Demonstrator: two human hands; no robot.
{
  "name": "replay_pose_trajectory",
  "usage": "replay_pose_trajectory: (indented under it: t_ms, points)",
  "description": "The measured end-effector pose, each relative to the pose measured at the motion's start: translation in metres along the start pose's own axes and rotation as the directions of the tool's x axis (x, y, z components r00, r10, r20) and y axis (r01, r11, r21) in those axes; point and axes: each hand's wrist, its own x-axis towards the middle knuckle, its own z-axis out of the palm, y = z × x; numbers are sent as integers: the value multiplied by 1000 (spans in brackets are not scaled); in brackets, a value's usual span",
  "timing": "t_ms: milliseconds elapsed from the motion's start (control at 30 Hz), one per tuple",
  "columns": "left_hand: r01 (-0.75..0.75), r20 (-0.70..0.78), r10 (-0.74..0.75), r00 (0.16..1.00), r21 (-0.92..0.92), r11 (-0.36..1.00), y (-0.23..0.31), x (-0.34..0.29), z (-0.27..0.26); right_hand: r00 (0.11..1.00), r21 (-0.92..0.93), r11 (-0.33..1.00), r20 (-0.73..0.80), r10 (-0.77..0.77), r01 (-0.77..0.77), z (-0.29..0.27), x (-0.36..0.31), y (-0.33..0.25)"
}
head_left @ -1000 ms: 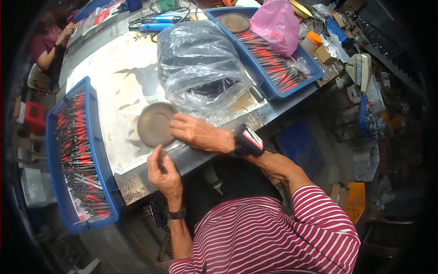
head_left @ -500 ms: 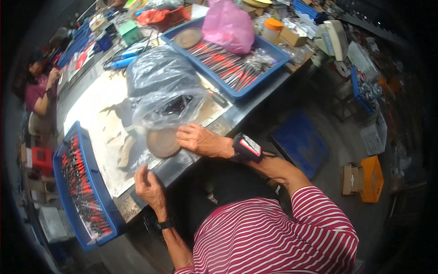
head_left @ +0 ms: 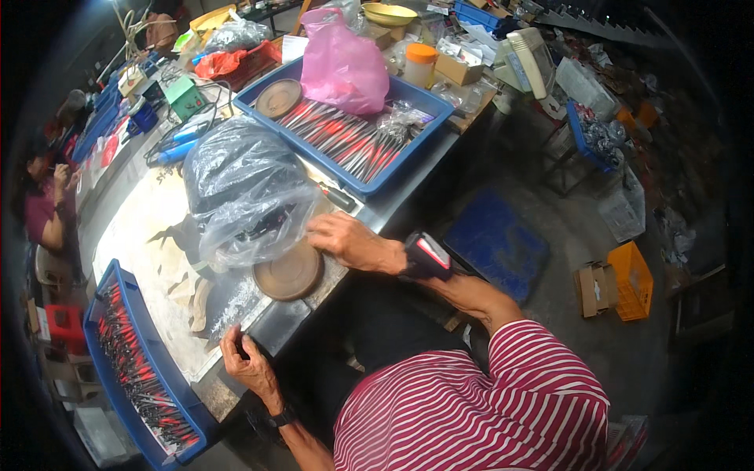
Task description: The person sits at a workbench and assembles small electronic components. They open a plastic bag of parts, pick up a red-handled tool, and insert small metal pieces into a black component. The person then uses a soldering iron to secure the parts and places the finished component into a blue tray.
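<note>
My right hand point(head_left: 343, 239) rests palm down on the workbench at the edge of a large clear plastic bag point(head_left: 243, 192), fingers spread, just right of a round brown dish point(head_left: 288, 274). A black and red device is strapped to that wrist. My left hand point(head_left: 245, 362) is at the bench's near edge, fingers curled around a small dark thing I cannot make out. A blue tray point(head_left: 126, 385) of red-handled tools lies left of it.
A second blue tray point(head_left: 408, 153) of red-handled tools, with a brown dish and a pink bag point(head_left: 339, 67) in it, sits at the back right. Another person point(head_left: 47, 208) sits at far left. Boxes, an orange crate point(head_left: 631, 279) and a blue stool stand on the floor.
The view has swung so the bench sits further left and up. My right hand has slid off the brown dish to the bag's edge. My left hand stays at the bench edge.
</note>
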Motion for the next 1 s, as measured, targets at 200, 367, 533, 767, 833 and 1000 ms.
replay_pose_trajectory:
  t_ms: [200, 367, 533, 767, 833, 1000]
  points:
    - [-8, 10, 8, 1000, 7, 1000, 3, -1, 0, 906, -48, 920, -203, 372, -388, -53, 1, 34]
    - [8, 15, -8, 1000, 13, 1000, 4, -1, -1, 786, -332, 728, -76, 613, -600, -75, 3, 90]
    - [10, 23, -10, 1000, -17, 1000, 4, -1, -1, 818, -483, 729, 42, 573, -486, -72, 3, 103]
    - [13, 31, -13, 999, -5, 1000, 4, 0, -1, 873, -559, 786, 209, 441, -264, -84, 9, 99]
    - [-8, 27, 7, 1000, 20, 1000, 4, 0, -1, 850, -560, 787, 254, 461, -260, -88, 13, 97]
    - [-4, 25, 3, 1000, 36, 999, 4, 0, -1, 866, -537, 825, 316, 389, -174, -96, 18, 101]
